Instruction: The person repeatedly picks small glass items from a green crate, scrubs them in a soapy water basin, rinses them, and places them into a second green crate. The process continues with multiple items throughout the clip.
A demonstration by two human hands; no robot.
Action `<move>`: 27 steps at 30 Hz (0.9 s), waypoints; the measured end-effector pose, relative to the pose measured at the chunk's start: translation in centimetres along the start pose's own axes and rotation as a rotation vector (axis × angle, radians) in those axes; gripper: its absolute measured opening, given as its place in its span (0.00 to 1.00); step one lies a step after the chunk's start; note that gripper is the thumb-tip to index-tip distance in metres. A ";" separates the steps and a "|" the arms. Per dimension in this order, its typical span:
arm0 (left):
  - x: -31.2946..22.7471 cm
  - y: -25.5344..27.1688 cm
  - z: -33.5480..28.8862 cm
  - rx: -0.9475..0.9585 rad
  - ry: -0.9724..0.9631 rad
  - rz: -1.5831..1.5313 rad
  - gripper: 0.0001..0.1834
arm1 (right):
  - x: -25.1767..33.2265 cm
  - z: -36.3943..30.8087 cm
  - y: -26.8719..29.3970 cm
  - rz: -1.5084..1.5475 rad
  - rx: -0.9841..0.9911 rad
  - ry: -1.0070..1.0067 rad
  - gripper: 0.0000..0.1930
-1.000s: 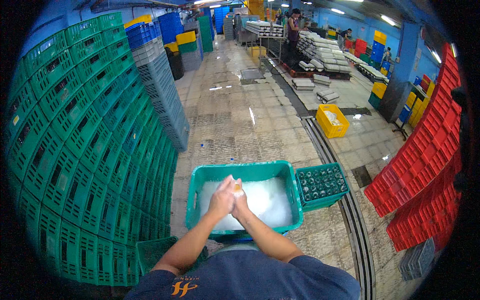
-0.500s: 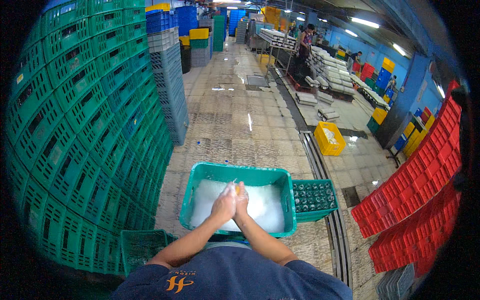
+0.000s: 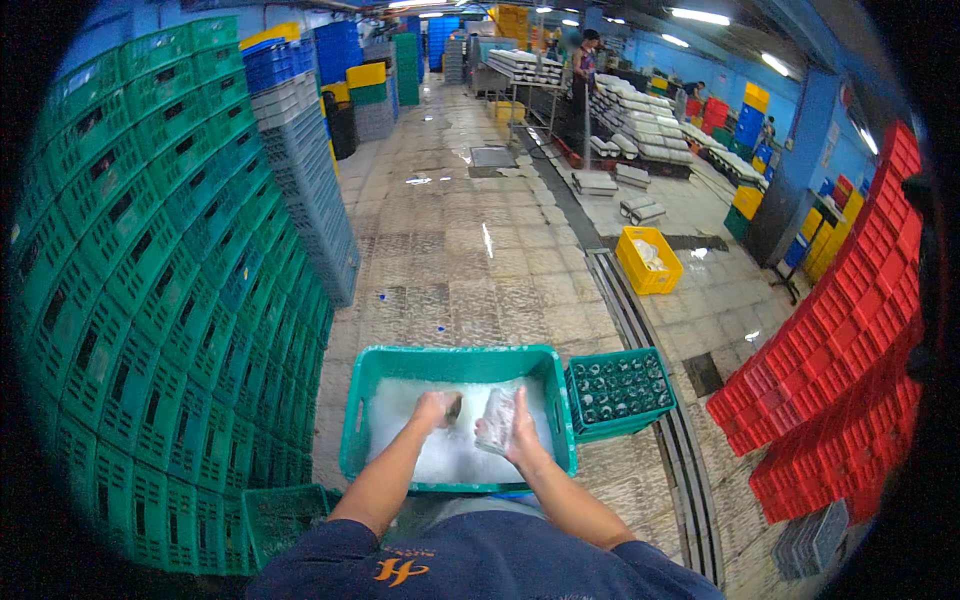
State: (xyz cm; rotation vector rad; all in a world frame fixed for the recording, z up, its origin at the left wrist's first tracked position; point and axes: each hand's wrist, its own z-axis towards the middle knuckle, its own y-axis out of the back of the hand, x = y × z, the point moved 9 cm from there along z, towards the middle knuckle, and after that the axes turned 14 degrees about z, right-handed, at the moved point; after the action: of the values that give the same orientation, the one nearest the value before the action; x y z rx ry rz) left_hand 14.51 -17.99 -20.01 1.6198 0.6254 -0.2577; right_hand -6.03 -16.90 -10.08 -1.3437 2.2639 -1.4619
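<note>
Both hands are held over the foam (image 3: 435,465) in a green tub (image 3: 460,367). In the right hand (image 3: 522,434) a clear, glass-like vessel (image 3: 495,420) is held tilted above the suds; the fingers are closed only as far as its width allows. By the left hand (image 3: 430,408), a small dark thing (image 3: 454,408) is gripped with the fingers curled in; its kind cannot be told. The hands are apart, with foam seen between them.

Just beside the tub, on the right, a green divided crate (image 3: 625,428) is seen, with round, glassy items (image 3: 612,386) in its cells. Farther off, a yellow crate (image 3: 650,284) is noted on the floor.

Step in hand, as judged: soapy washing of the vessel, with a pause or check between scrubs. For the next move, a secure hold on a probably slippery wall is called for, with the vessel's mouth kept accessible to the left hand.
</note>
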 end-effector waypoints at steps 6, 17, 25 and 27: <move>3.3 -19.2 -3.3 0.566 -0.302 0.653 0.15 | 5.0 -1.6 6.6 0.021 -0.050 0.018 0.37; -4.2 -9.4 -1.4 0.152 -0.520 0.173 0.05 | 10.0 1.1 7.0 0.085 -0.034 0.166 0.32; 5.8 -11.3 -10.1 0.560 0.173 0.364 0.29 | 13.1 -0.4 3.7 0.174 0.055 0.196 0.40; 4.0 -10.5 -9.6 0.493 0.112 0.409 0.36 | 13.5 -2.5 5.0 0.221 -0.011 0.199 0.40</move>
State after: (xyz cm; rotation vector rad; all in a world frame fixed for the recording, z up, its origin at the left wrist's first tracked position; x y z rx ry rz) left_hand 10.36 -7.35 -29.43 2.2064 0.3102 -0.0143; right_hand -18.35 -24.44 -8.22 -0.9504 2.4500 -1.5675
